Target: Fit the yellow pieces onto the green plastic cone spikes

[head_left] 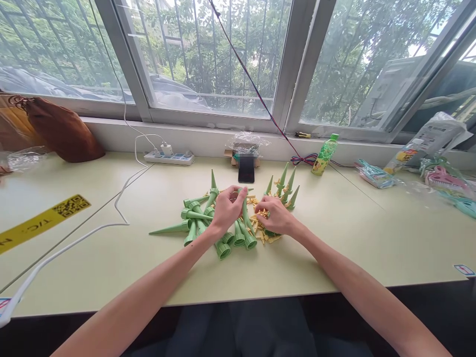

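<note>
A pale table [345, 238] stands below a window [201, 59]. Nearest lie loose green cones [197, 214], heaped about the left hand [228, 206], which grips one tapered cone [245, 213]; a slack pinch could drop it among them. Beside it the right hand [275, 215] dips into yellow pieces [266, 236]; whether it holds any, I cannot tell, and a careless sweep might scatter them. Just beyond, standing cones [289, 183] could topple if knuckles brush them.

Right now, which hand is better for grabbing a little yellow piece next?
Probably the right hand: it is already over the yellow pieces, while the left hand is busy holding a green spike.
</note>
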Motion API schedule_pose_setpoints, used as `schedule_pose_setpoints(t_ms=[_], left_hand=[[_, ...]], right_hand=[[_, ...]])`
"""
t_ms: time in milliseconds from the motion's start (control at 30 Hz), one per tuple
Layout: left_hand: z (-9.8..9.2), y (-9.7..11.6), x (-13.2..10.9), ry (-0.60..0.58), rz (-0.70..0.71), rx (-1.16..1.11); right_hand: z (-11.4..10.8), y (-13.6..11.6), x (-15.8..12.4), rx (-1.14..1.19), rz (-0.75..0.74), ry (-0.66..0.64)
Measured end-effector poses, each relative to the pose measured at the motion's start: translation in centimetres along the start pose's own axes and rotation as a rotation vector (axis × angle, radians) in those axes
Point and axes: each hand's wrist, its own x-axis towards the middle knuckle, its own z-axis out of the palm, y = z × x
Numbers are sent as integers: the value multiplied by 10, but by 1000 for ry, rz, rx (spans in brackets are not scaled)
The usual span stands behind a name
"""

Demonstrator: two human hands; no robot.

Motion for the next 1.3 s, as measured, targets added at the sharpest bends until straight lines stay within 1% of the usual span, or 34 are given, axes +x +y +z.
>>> schedule_pose_setpoints(t_ms=[367,700,967,1133,1300], left_hand=[[1,1,-1,17,2,0],[0,2,-2,1,11,37],[0,1,-1,14,22,47],[0,2,-2,21,14,40],[-1,2,-2,33,36,84]], right_hand=[[0,0,0,34,22,-15],[3,3,2,64,51,-32],[5,5,3,53,66,-15],[5,4,2,72,49,51],[2,2,2,119,29,173]])
